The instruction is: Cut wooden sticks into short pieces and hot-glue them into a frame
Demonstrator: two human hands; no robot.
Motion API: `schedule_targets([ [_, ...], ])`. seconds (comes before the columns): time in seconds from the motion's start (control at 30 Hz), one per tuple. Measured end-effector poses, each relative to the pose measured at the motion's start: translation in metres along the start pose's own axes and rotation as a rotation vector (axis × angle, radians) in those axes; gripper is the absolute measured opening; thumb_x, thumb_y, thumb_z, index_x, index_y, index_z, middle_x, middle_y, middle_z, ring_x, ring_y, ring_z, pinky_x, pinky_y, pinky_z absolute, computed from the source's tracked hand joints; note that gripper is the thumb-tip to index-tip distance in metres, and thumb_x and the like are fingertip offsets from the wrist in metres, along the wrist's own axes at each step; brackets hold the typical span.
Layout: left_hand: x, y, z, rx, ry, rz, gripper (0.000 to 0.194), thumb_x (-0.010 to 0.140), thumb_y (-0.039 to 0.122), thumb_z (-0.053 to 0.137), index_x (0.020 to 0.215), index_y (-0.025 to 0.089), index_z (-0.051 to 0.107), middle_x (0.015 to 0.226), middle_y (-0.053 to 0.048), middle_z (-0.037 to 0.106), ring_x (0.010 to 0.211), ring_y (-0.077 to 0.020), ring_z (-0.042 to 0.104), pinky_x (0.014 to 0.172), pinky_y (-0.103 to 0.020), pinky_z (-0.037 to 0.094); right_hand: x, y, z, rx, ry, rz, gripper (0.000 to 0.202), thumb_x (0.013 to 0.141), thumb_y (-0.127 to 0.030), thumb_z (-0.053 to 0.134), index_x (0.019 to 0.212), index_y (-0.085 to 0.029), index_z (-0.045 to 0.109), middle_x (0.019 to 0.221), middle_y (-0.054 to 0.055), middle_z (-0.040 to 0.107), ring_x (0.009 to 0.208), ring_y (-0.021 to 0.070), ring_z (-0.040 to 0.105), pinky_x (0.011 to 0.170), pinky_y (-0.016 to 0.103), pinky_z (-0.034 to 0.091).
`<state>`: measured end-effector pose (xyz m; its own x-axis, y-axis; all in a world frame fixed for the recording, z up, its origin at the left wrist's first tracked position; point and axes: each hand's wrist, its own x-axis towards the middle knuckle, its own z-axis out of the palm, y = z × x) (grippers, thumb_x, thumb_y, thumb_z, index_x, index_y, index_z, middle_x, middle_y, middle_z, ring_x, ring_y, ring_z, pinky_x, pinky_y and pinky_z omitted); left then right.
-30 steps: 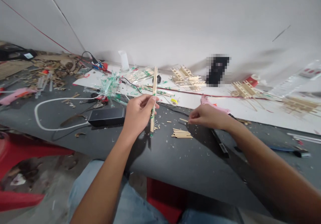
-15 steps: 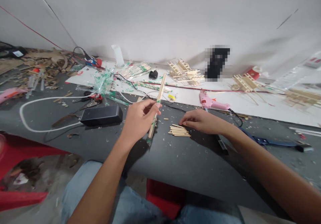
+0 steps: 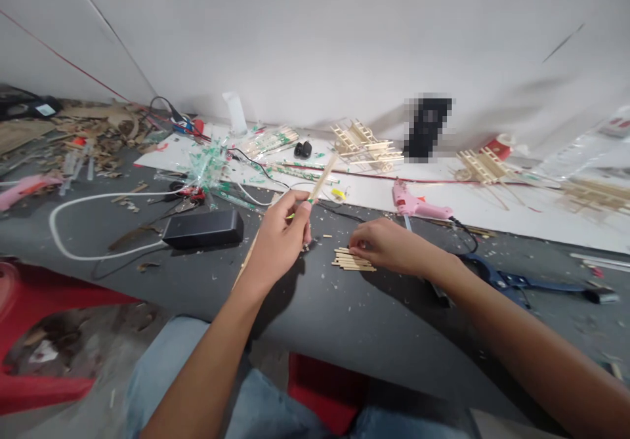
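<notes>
Long sticks [image 3: 323, 178], pale wood w/ a green mark by the thumb, are in L hand [image 3: 285, 229], over the grey table [image 3: 315, 321], just L of the short-stick pile [image 3: 353, 260]. L fingers pinched round them, thumb on top; upper end tilts up & to R, more slanted vs 1 sec ago, when they stood nearly upright. Lower end showed below L hand ½ sec ago, now not seen there; a tan strip [image 3: 246, 262] runs by L wrist instead, can't tell if it's part of same bundle.

R hand [image 3: 378, 245] has come down to pile's upper edge, fingertips bent at the sticks; can't tell if they grip one. 1 sec ago it was above/R of pile w/ a short stick betw. fingertips. Pile itself lies approx. as before, sticks roughly side by side.

Pink glue gun [image 3: 420, 204] behind R hand & black box [image 3: 204, 229] L of L hand both unmoved on table
</notes>
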<state>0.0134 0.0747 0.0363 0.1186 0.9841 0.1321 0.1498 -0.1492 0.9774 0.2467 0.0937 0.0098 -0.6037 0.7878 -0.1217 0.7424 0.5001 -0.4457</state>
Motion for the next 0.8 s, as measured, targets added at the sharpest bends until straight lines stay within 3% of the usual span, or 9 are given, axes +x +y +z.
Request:
schedule_targets([
  [0.1,0.003,0.001,-0.001,-0.126,0.044,-0.028,0.014,0.097,0.036,0.054,0.096,0.024,0.062,0.076,0.004,0.047,0.044,-0.0049,0.037,0.040,-0.022,0.028,0.005,-0.002,-0.002,0.025,-0.043,0.028,0.016,0.081,-0.019,0.061,0.075,-0.019,0.075,0.074,0.003,0.074,0.067,0.0167,0.061,0.064,0.028,0.038],
  [0.27,0.003,0.003,-0.009,-0.101,0.060,0.004,0.022,0.096,0.045,0.057,0.092,0.025,0.066,0.075,0.002,0.049,0.045,-0.0061,0.034,0.040,-0.024,0.024,0.020,0.002,-0.018,0.141,-0.072,0.068,0.010,0.073,-0.021,0.066,0.064,-0.021,0.071,0.057,-0.003,0.065,0.054,0.0128,0.055,0.054,0.026,0.035],
  [0.4,0.000,0.002,-0.011,-0.041,0.023,-0.011,0.023,0.095,0.046,0.061,0.086,0.025,0.067,0.051,0.007,0.033,0.041,-0.0088,0.027,0.040,-0.024,0.020,0.049,0.010,-0.044,0.209,0.219,0.135,0.014,0.077,-0.026,0.064,0.068,-0.019,0.071,0.066,0.002,0.067,0.064,0.0152,0.054,0.063,0.030,0.038],
  [0.5,-0.001,0.003,-0.011,-0.015,-0.005,-0.010,0.024,0.094,0.046,0.061,0.086,0.024,0.068,0.049,0.007,0.031,0.041,-0.0089,0.027,0.041,-0.023,0.020,0.064,0.007,-0.057,0.297,0.413,0.134,0.014,0.079,-0.029,0.066,0.077,-0.018,0.074,0.077,0.005,0.068,0.072,0.0168,0.053,0.070,0.032,0.040],
  [0.63,-0.001,0.007,-0.010,0.018,-0.047,-0.002,0.027,0.093,0.048,0.061,0.091,0.023,0.071,0.052,0.007,0.036,0.043,-0.0092,0.031,0.041,-0.023,0.023,0.047,-0.016,-0.055,0.527,0.487,-0.004,0.036,0.096,-0.048,0.051,0.101,-0.022,0.076,0.085,0.004,0.066,0.071,0.0146,0.051,0.068,0.030,0.042],
  [0.7,-0.001,0.008,-0.008,0.045,-0.081,0.001,0.028,0.092,0.049,0.062,0.093,0.022,0.074,0.054,0.006,0.041,0.044,-0.0093,0.034,0.043,-0.023,0.026,0.031,-0.028,-0.049,0.624,0.508,-0.043,0.040,0.096,-0.053,0.051,0.096,-0.022,0.076,0.077,0.002,0.062,0.066,0.0131,0.047,0.063,0.029,0.040],
  [0.8,-0.004,0.008,-0.002,0.085,-0.139,0.002,0.033,0.092,0.051,0.062,0.098,0.021,0.076,0.061,0.003,0.053,0.047,-0.0093,0.041,0.046,-0.023,0.034,0.012,-0.037,-0.040,0.720,0.569,-0.037,0.036,0.088,-0.053,0.066,0.075,-0.021,0.073,0.063,-0.002,0.051,0.060,0.0111,0.038,0.057,0.028,0.033],
])
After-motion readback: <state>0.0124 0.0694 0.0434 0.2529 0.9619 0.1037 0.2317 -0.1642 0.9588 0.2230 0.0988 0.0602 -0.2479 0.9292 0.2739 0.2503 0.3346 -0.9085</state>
